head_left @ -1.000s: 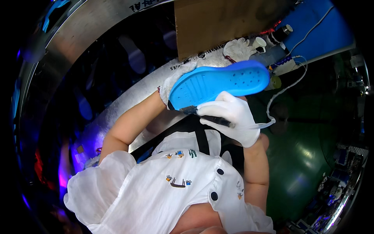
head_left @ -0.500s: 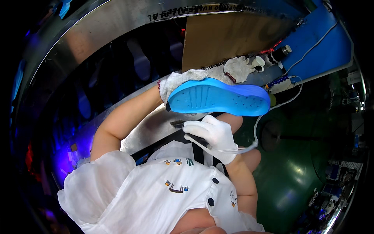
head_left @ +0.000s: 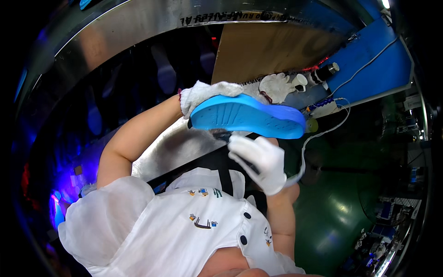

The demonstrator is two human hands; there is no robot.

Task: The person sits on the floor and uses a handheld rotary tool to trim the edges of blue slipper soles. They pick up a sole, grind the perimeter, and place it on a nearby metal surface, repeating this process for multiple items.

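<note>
In a white knit glove, my left hand (head_left: 206,96) is closed on the heel-side or toe-side end of a blue shoe sole (head_left: 244,116); which end I cannot tell. The sole is tilted, its grooved and dotted face toward me. Just below its lower edge, my right hand (head_left: 260,161), also gloved in white and blurred by motion, grips a brush (head_left: 222,135) with dark bristles. The bristles are close to the sole's underside edge; whether they touch is unclear. A pale hose (head_left: 304,157) runs from the right hand up to the right.
A metal-sided conveyor (head_left: 110,34) curves behind, with dark shoe soles (head_left: 165,71) in it. Brown cardboard (head_left: 263,51) stands at the back. A spare glove (head_left: 276,87), a white cup (head_left: 300,82) and a flask (head_left: 326,73) are beside a blue panel (head_left: 369,64).
The sole has shifted slightly left and tipped further. My right hand has moved with the brush toward the sole's lower edge, and the hose has swung with it.
</note>
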